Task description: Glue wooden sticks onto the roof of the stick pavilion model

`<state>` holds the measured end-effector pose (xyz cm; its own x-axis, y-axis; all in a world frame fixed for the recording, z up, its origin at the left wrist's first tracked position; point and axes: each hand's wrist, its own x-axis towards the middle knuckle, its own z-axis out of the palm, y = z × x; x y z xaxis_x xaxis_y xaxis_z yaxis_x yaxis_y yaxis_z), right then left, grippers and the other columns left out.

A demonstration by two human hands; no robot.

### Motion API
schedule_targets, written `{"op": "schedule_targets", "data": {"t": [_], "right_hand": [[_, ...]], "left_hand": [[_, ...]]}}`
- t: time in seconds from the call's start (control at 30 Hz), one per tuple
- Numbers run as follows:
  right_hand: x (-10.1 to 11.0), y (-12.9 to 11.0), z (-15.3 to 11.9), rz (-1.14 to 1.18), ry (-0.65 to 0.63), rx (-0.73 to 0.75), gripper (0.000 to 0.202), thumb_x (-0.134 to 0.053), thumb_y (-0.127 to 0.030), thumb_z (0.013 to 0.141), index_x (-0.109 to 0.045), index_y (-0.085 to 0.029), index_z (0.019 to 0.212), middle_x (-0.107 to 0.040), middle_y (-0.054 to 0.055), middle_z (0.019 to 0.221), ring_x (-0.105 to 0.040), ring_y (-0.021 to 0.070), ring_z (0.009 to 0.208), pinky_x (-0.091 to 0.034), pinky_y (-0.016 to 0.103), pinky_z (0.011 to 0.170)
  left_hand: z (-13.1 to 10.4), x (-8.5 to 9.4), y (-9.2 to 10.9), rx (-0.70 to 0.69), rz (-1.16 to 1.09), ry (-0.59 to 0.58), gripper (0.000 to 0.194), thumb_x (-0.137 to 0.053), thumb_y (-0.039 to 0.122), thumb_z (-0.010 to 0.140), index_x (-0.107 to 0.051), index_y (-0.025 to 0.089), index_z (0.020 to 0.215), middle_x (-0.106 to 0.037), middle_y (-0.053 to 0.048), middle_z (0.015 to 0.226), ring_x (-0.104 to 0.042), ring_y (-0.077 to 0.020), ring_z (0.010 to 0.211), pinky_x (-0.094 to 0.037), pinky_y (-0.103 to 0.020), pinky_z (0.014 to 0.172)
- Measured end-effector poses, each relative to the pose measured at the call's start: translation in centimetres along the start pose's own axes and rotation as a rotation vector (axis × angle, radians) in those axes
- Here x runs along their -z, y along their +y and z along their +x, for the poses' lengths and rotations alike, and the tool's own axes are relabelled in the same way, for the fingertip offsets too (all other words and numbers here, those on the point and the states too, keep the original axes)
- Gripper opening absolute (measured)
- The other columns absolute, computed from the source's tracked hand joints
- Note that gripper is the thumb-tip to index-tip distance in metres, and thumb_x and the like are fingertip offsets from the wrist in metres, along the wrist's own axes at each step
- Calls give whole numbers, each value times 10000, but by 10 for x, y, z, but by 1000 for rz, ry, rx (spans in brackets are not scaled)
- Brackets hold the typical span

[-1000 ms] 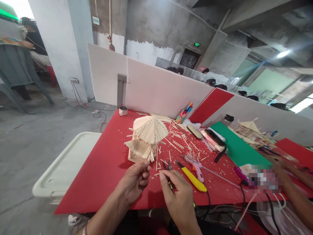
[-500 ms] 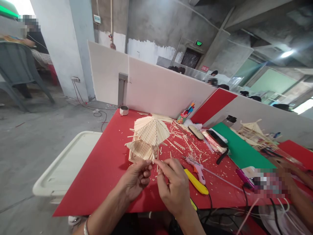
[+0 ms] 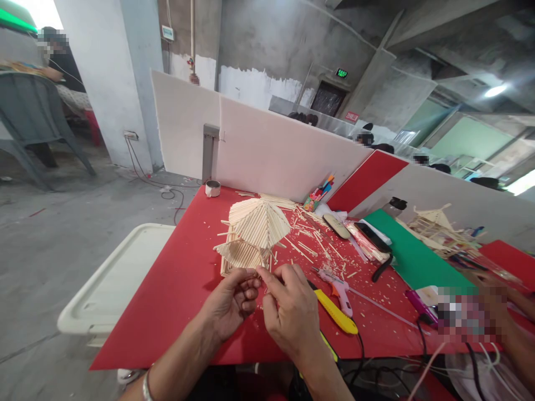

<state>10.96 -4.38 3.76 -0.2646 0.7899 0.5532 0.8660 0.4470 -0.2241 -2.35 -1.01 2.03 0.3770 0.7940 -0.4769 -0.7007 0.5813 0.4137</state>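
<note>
A small house model of pale wooden sticks (image 3: 259, 224) stands on the red table (image 3: 167, 317), with a ribbed pointed roof and a lower curved roof. At its near edge, my left hand (image 3: 234, 303) has thumb and fingertips pinched together; whatever lies between them is too small to make out. Beside it, my right hand (image 3: 290, 312) stretches its index finger to the left fingertips, the other fingers curled. What it holds, if anything, is hidden. A pink glue gun (image 3: 339, 289) and a yellow-handled cutter (image 3: 336, 312) lie to the right of my right hand.
Loose sticks (image 3: 307, 249) and shavings lie right of the model. A tape roll (image 3: 213, 188), pen cup (image 3: 311, 201) and phone (image 3: 373, 236) sit farther back. At right, a co-worker's arm (image 3: 512, 328) is near another stick model (image 3: 438, 228). A white bin (image 3: 112, 278) is at left.
My right hand has shifted slightly left and up, its index finger now closer to the left fingertips. The model stands in the same place.
</note>
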Motion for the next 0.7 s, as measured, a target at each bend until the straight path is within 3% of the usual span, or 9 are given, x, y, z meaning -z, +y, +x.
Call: {"op": "schedule_targets", "data": {"t": [0.27,0.7], "right_hand": [[-1,2,-1,6,10,0,444,-440,-129,790,-613,-196,1193,-514,53,845,-457,186,821,-413,327,711],[-3,3,-4,8,8,7,437,-427,-129,799,-606,-182,1195,-514,58,850,-474,192,825,-430,347,723]], "left_hand": [[1,-1,3,66,-43,-16,139,-598,184,747,-618,84,651,-607,-53,576,-421,-44,393,-271,-134,320],[5,2,-5,28,5,-76,64,-691,68,652,-632,83,634,-571,-8,571,-403,-15,422,-258,-106,345]]}}
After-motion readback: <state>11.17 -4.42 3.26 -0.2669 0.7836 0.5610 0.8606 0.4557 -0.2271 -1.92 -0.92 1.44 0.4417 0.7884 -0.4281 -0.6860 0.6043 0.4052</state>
